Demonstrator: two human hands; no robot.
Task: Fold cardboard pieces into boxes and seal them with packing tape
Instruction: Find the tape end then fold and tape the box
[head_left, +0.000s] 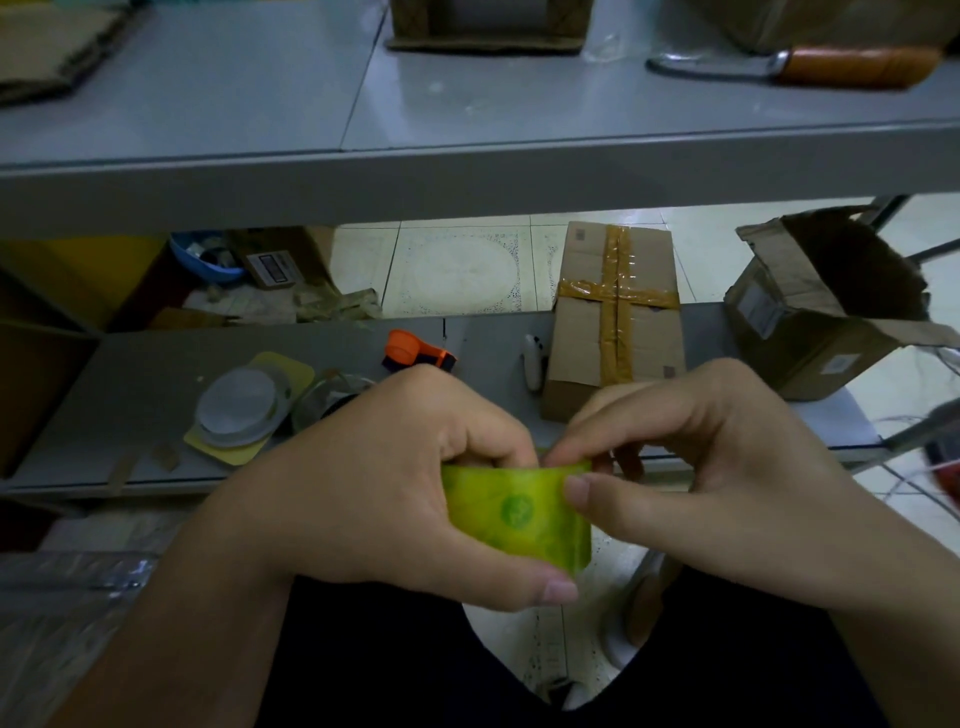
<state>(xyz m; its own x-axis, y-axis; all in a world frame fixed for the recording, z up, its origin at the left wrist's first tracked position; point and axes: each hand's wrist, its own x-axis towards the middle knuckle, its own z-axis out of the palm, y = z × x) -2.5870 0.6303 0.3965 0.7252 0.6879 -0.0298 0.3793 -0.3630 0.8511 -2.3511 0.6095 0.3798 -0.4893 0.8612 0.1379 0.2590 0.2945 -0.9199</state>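
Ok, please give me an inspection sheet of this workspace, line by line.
Surface: grey lower shelf, tape scraps near its front edge.
Job's things: yellow-green tape roll held in front of the shelf; sealed box with crossed brown tape; open box to its right.
Clutter: orange tape dispenser; clear rolls on yellow pads.
Hands: left hand grips the roll; right hand pinches its upper edge.
Cables: thin wires on the floor, far right.
Surroundings: upper shelf with an orange-handled tool; tiled floor.
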